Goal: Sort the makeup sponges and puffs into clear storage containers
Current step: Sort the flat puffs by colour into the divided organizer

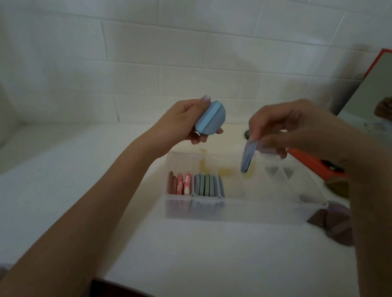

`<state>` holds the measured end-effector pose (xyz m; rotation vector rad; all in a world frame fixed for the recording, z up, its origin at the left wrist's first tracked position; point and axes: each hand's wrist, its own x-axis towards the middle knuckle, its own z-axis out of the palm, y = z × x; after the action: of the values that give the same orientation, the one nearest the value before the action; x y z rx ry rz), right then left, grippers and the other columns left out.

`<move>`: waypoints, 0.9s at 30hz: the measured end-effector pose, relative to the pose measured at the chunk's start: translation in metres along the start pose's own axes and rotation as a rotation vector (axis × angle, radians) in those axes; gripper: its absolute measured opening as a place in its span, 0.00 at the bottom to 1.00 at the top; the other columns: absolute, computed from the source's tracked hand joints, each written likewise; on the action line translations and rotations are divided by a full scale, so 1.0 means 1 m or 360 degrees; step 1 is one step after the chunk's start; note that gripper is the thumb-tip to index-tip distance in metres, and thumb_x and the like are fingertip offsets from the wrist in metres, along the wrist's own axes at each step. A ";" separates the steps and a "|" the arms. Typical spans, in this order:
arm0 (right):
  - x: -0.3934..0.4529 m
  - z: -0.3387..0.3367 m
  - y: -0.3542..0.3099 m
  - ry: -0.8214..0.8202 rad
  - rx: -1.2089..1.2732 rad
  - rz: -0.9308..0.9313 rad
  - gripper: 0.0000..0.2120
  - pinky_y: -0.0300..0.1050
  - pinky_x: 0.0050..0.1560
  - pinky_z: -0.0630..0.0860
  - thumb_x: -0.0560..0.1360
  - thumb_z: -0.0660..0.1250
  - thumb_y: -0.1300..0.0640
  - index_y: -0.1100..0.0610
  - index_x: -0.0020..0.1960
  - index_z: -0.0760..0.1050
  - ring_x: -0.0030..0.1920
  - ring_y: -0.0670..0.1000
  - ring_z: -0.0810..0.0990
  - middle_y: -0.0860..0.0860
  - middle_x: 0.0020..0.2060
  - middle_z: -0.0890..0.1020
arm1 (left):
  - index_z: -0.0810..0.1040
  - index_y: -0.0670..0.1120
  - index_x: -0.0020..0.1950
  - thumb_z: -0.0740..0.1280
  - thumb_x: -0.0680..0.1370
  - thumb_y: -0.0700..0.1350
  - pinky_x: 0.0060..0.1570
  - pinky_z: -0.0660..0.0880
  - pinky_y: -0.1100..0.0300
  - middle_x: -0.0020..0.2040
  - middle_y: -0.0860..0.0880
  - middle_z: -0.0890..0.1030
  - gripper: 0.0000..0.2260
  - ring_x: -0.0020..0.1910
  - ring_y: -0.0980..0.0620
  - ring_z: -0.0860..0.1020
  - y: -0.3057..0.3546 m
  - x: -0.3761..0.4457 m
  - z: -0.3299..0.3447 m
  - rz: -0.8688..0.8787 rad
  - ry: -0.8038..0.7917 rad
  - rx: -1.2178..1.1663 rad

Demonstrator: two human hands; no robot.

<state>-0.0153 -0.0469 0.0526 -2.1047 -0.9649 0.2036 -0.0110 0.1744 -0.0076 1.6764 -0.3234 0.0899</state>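
A: Above the clear divided organizer (245, 202), mid-counter: right hand (311, 133) pinches a single blue puff (247, 157) by its top edge, puff hanging on edge over a middle compartment. Left hand (188, 119) is curled around a stack of blue puffs (211, 118), raised well clear of the box, left of it.

B: Filled so far?

A: Leftmost compartment holds the pink and red puffs (179, 183) standing on edge. Next one holds the blue and grey-green puffs (209, 185), packed close. The rest looks bare, apart from faint dark shapes at the far right that I cannot identify.

B: Advice for the drop?

A: Judgement only: keep the puff vertical, line it up parallel to the divider walls, lower it until its bottom edge meets the floor, then release. The blue row looks nearly full, so slide it against the last puff or start the neighbouring slot.

B: Room to move?

A: White counter (77, 196) is open to the left and front. Right side is crowded: red-framed mirror (390, 107) leaning at the tiled wall (152, 48), an orange object (313, 163) behind the box, mauve sponges (336, 221) just beside its right end. Withdraw the right hand straight up, not sideways.
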 end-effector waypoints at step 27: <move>0.017 0.030 -0.002 0.0431 -0.0055 0.0179 0.07 0.37 0.30 0.77 0.70 0.74 0.61 0.54 0.43 0.77 0.30 0.43 0.80 0.45 0.35 0.81 | 0.77 0.42 0.56 0.71 0.72 0.37 0.43 0.80 0.60 0.45 0.44 0.85 0.13 0.44 0.46 0.84 0.003 -0.004 0.004 0.0062 -0.0269 0.0028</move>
<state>-0.0176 -0.0157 0.0369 -2.1525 -0.6947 -0.0424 -0.0161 0.1704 -0.0062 1.6992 -0.4837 -0.0202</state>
